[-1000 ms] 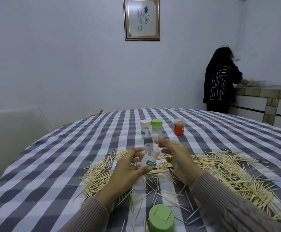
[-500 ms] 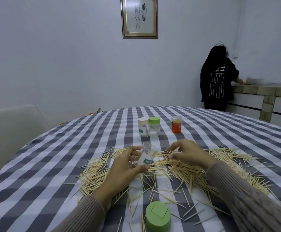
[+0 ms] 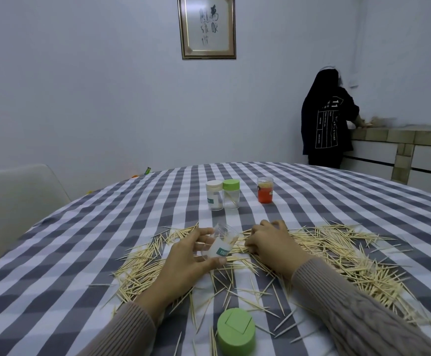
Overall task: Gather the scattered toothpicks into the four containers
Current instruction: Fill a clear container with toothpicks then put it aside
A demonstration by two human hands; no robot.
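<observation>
My left hand (image 3: 183, 263) grips a clear plastic container (image 3: 219, 244) with a teal label, tilted with its mouth away from me, just above the table. My right hand (image 3: 270, 240) lies palm down on the scattered toothpicks (image 3: 337, 253) beside the container's mouth, fingers curled over a few of them. The pale toothpicks spread in a wide band across the checked tablecloth (image 3: 81, 253). Farther back stand a white-lidded container (image 3: 214, 195), a green-lidded container (image 3: 231, 194) and an orange container (image 3: 265, 190). A loose green lid (image 3: 236, 335) lies near me.
A white chair (image 3: 16, 199) stands at the table's left. At the back right a person in dark clothes (image 3: 324, 119) faces a stone counter (image 3: 401, 140). A framed picture (image 3: 208, 27) hangs on the wall.
My right hand has come down from the container's mouth onto the toothpicks to its right. My left hand still holds the tilted container in about the same place.
</observation>
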